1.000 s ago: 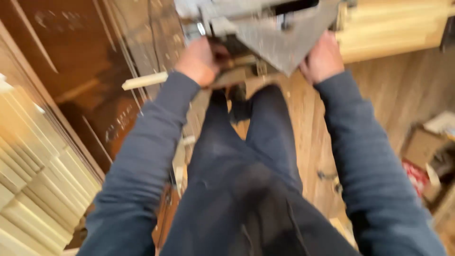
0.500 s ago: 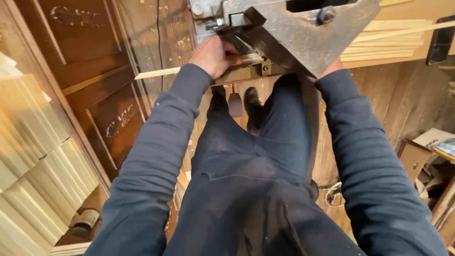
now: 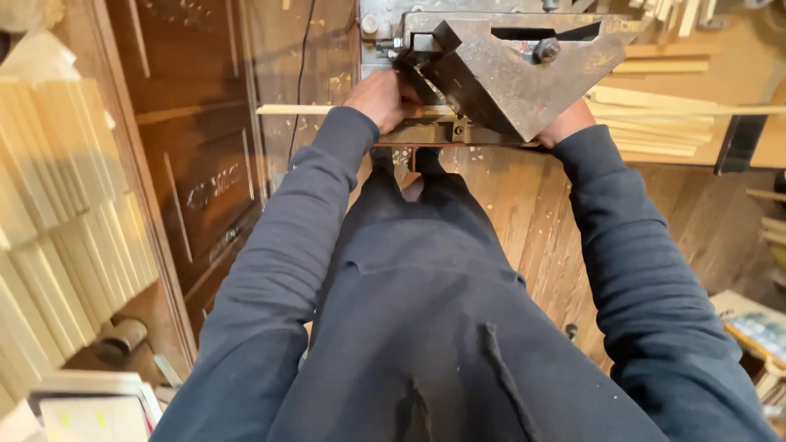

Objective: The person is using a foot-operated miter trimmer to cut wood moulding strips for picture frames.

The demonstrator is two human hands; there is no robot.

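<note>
Far left: stack of pale wood boards (image 3: 57, 237) standing on edge, leaning, beside a dark wood panel (image 3: 196, 164).

Thin wood strip (image 3: 311, 109): long axis runs left-right across the view, level, free end pointing left past the panel; other end goes under the left hand and into the machine.

Left hand (image 3: 381, 98): fingers curled shut on the strip, right at the front edge of the metal machine (image 3: 508, 74). The machine has a grey angled guard w/ a bolt on top.

Right hand (image 3: 565, 121): mostly hidden under the guard, only the wrist side shows; can't tell if closed or apart.

Behind the right hand: more pale strips (image 3: 655, 131) lie on the desk (image 3: 737, 82), also left-right.

Low right: cardboard box (image 3: 757, 331) on the floor, contents unclear.
</note>
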